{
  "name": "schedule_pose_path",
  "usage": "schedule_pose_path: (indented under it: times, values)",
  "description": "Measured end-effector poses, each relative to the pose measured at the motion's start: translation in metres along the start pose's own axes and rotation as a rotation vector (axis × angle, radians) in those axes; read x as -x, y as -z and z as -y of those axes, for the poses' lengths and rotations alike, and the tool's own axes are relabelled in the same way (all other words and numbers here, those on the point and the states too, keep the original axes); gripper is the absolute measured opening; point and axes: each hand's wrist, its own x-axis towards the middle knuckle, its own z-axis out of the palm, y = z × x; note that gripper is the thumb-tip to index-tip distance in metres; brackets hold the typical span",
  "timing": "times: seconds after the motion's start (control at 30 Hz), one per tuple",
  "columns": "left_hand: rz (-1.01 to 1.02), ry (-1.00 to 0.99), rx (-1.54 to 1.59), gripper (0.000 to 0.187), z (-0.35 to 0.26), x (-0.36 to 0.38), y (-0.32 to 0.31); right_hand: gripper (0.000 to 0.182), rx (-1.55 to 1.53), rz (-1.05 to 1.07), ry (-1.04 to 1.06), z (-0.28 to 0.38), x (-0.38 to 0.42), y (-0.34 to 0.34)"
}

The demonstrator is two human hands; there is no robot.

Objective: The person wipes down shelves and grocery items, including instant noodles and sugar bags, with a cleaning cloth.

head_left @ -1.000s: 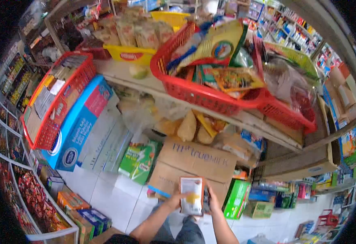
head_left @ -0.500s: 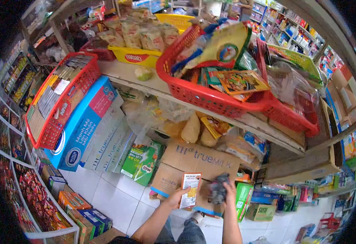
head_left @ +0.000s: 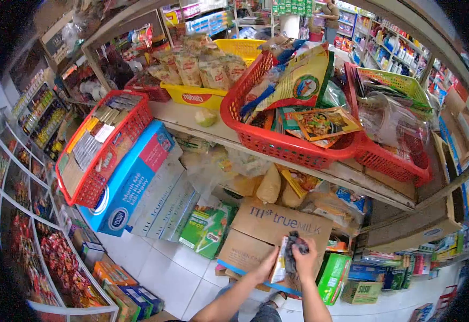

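Note:
My left hand (head_left: 268, 265) is closed on a white and orange printed packet (head_left: 278, 270), held nearly upright and turned partly edge-on. In my right hand (head_left: 305, 261) is a dark grey crumpled cloth (head_left: 289, 258), bunched up and lying against the packet's face. Both hands are close together, in front of a brown TH true MILK carton (head_left: 250, 231) standing on the floor. The cloth hides much of the packet's front.
Above the carton, a shelf carries a red basket (head_left: 282, 144) of packets and a yellow tub (head_left: 194, 97) of bagged snacks. A long red basket (head_left: 103, 153) rests on a blue carton (head_left: 138, 182) at left. A green Milo carton (head_left: 205, 228) stands on the tiled floor.
The hands have come together, bringing the dark cloth against the packet. The packet has turned from face-on to partly edge-on. The whole view has shifted a little.

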Motion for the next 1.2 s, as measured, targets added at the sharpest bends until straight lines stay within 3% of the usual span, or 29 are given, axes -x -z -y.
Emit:
schedule_pose_path:
  times: [0.13, 0.2, 0.3, 0.37, 0.4, 0.47, 0.57, 0.63, 0.73, 0.8, 0.87, 0.93, 0.97, 1.0, 1.03, 1.13, 1.17, 1.2]
  values:
    - [0.007, -0.083, 0.111, 0.056, -0.007, -0.009, 0.012, 0.025, 0.104, 0.209, 0.306, 0.009, 0.037, -0.005]
    - [-0.005, -0.045, 0.08, 0.056, -0.013, 0.001, 0.013, 0.026, 0.056, 0.287, 0.19, 0.032, 0.054, 0.001]
    - [-0.002, 0.006, -0.001, 0.055, 0.008, -0.008, 0.015, 0.022, 0.148, 0.156, 0.189, 0.009, 0.032, 0.016]
    - [0.338, 0.298, 0.061, 0.055, 0.022, -0.018, 0.03, 0.02, 0.183, -0.032, 0.085, 0.005, 0.013, 0.028]
    - [0.19, 0.247, 0.002, 0.052, -0.001, 0.011, -0.013, 0.019, 0.135, -0.113, 0.019, 0.005, 0.006, 0.032]
    - [0.152, 0.169, -0.003, 0.052, 0.013, -0.002, -0.008, 0.022, 0.151, -0.114, 0.035, 0.001, 0.014, 0.032]
    - [0.049, 0.073, 0.015, 0.051, 0.012, -0.004, -0.004, 0.025, 0.058, 0.14, 0.128, 0.009, 0.047, 0.026]
    - [0.126, 0.068, 0.051, 0.054, 0.005, -0.004, 0.005, 0.027, 0.04, 0.298, 0.115, 0.014, 0.071, 0.024]
    - [0.139, 0.082, 0.021, 0.055, 0.006, 0.001, 0.006, 0.028, 0.056, 0.247, 0.204, 0.013, 0.077, 0.03]
    - [0.082, 0.154, 0.001, 0.054, 0.004, 0.008, -0.005, 0.028, 0.149, 0.155, 0.104, -0.002, 0.065, 0.04]
    - [0.213, 0.301, -0.027, 0.053, 0.012, 0.002, 0.021, 0.03, 0.074, -0.009, -0.037, -0.003, 0.037, 0.053]
    - [0.114, 0.326, -0.066, 0.054, 0.011, 0.008, 0.008, 0.03, 0.011, -0.087, -0.043, -0.007, 0.032, 0.054]
    - [0.232, 0.329, 0.03, 0.057, 0.016, 0.005, 0.017, 0.029, -0.035, -0.14, -0.036, -0.012, 0.032, 0.053]
    - [0.348, 0.332, 0.129, 0.06, 0.018, 0.003, 0.021, 0.029, 0.07, -0.111, 0.028, -0.026, 0.045, 0.043]
    - [-0.057, 0.205, -0.186, 0.059, 0.008, 0.021, -0.025, 0.03, 0.069, -0.035, 0.073, -0.014, 0.056, 0.044]
    - [-0.036, 0.092, -0.25, 0.062, 0.011, 0.017, -0.007, 0.033, 0.036, 0.214, 0.09, 0.0, 0.095, 0.036]
    - [0.093, 0.084, -0.218, 0.062, 0.011, 0.021, -0.008, 0.033, 0.034, 0.205, 0.085, 0.0, 0.104, 0.038]
    - [0.092, 0.091, -0.225, 0.062, 0.015, 0.02, -0.007, 0.031, 0.035, 0.265, 0.069, 0.003, 0.113, 0.041]
